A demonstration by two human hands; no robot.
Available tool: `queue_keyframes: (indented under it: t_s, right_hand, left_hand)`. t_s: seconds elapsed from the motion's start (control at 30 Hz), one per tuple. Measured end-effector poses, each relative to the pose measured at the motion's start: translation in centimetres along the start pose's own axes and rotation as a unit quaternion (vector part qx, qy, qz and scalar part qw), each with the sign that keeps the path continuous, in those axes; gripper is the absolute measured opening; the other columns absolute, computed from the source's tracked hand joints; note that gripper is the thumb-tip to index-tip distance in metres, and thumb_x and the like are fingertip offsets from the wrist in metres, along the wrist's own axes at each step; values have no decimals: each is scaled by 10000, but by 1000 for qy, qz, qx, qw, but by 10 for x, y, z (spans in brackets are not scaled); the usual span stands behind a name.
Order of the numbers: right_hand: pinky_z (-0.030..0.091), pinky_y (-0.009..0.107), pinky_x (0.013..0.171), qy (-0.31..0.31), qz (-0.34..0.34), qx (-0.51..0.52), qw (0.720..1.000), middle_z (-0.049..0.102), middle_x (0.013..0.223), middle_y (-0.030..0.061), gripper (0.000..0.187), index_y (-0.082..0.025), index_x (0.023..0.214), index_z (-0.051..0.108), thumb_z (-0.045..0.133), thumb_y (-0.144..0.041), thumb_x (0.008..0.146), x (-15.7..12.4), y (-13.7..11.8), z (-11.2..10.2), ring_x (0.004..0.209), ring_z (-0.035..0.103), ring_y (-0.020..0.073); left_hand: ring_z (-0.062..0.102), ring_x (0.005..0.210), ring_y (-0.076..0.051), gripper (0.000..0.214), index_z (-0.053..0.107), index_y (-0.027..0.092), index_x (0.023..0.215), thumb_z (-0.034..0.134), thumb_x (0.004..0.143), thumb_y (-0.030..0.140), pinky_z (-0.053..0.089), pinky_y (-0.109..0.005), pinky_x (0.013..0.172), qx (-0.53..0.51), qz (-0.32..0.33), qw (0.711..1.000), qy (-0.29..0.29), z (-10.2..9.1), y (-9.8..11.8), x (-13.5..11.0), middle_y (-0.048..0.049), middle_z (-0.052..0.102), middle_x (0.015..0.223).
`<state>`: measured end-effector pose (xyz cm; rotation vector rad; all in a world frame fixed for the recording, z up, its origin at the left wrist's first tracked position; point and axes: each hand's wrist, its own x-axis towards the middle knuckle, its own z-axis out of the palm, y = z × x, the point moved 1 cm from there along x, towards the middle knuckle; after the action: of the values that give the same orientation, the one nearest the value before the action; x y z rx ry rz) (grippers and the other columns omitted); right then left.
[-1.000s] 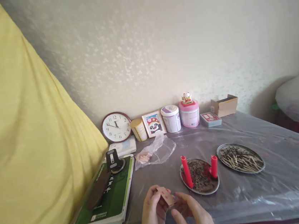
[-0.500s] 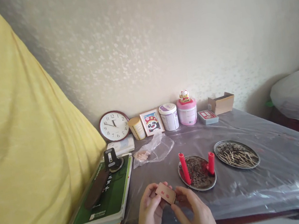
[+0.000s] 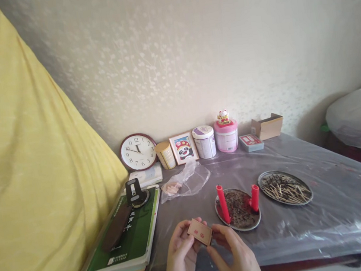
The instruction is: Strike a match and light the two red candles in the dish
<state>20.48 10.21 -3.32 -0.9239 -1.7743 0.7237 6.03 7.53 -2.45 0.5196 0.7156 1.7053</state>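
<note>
A small brown matchbox [image 3: 200, 232] with red characters on top is held up near the table's front edge. My left hand [image 3: 181, 249] wraps around its left end, thumb on the front face. The fingers of my right hand [image 3: 233, 251] pinch its right end, by the dark side strip. Just beyond my right hand lies a round metal plate [image 3: 243, 226] with black residue. On it stand a tall red candle [image 3: 223, 204] and a shorter red candle [image 3: 254, 198]. A second metal plate [image 3: 285, 188] to the right bears many loose matchsticks.
At left, a green book [image 3: 136, 236] carries a dark strap-like object with a black buckle. A clear plastic bag [image 3: 192, 180] lies mid-table. Along the wall stand a clock [image 3: 138, 152], a yellow cup [image 3: 166, 155], a panda picture frame [image 3: 184, 148], two canisters and an open cardboard box [image 3: 268, 127].
The matchbox is tipped slightly in my fingers, so its red lettering shows more clearly. Both hands keep nearly the same place.
</note>
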Motion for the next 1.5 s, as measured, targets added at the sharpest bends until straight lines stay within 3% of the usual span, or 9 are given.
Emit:
queue_keyframes:
  t_s: [0.93,1.2,1.37,1.43,1.5]
  right_hand:
    - [600,271,733,-2,13,-17,1000,738,969,64,272,-214,1088,604,633,-234,819,-2,-1,-1,836,726,207]
    - [590,237,745,1,20,9,1000,741,960,45,293,-215,1078,613,657,-184,790,0,1,0,840,725,186]
    - [582,292,812,9,98,111,989,735,1016,92,306,-189,1065,619,677,-254,771,0,1,3,913,716,224]
    - [588,310,786,-14,165,201,965,740,983,111,310,-172,1034,626,661,-361,791,1,1,4,894,720,239]
    - [595,296,665,-61,242,292,923,746,841,98,335,-162,904,654,631,-480,799,2,0,7,757,732,228]
  left_hand:
    - [645,1030,-289,164,707,195,915,697,751,179,471,-413,895,6,9,1000,3,0,2,0,-124,733,1028]
    - [646,1027,-304,169,706,192,901,713,733,182,471,-419,893,12,12,1000,7,-1,1,0,-122,734,1017]
    - [638,1054,-304,180,707,201,911,715,731,187,457,-424,921,6,11,1000,13,-3,4,1,-122,737,1032]
    - [636,1058,-311,187,709,206,907,726,721,194,450,-440,930,-2,11,1000,18,-3,6,1,-119,736,1038]
    - [632,1063,-314,187,711,205,902,730,717,191,445,-447,934,-6,8,1000,14,-3,7,0,-117,735,1038]
